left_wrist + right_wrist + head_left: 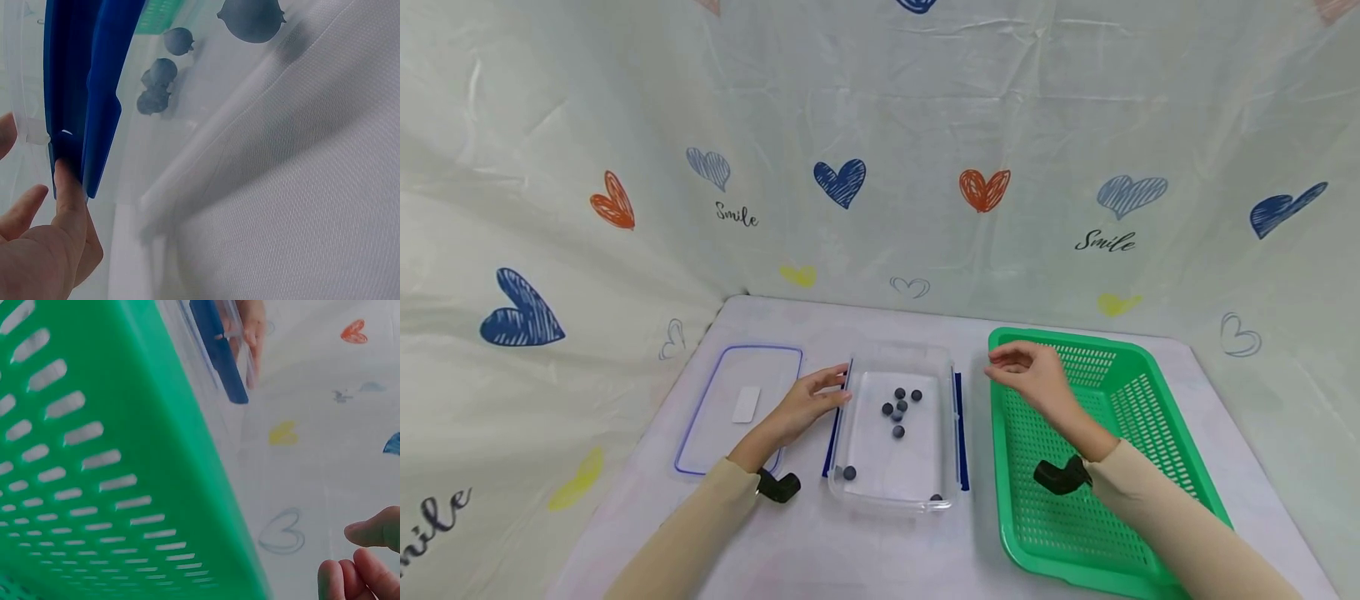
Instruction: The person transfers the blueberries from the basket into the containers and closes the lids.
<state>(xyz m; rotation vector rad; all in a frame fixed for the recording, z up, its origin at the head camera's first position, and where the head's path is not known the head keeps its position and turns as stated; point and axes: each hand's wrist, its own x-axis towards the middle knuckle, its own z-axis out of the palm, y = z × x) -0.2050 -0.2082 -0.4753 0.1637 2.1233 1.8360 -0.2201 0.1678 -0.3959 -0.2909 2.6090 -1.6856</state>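
A clear plastic box [895, 504] with blue side latches stands in the middle of the table, and several blueberries [898, 432] lie on its floor. My left hand [808, 404] is at the box's left side. In the left wrist view a fingertip touches the hanging blue latch [103, 94], the fingers fairly straight. My right hand [1030, 375] hovers over the left rim of a green basket [1003, 500], to the right of the box. Its fingers are loosely bent. The right wrist view shows a gap between thumb and fingers, with nothing seen in it.
A clear lid [700, 433] with a blue edge lies left of the box, with a white rectangle [746, 404] on it. The basket has slotted walls and a raised rim. Behind the table hangs a sheet [910, 125] printed with hearts.
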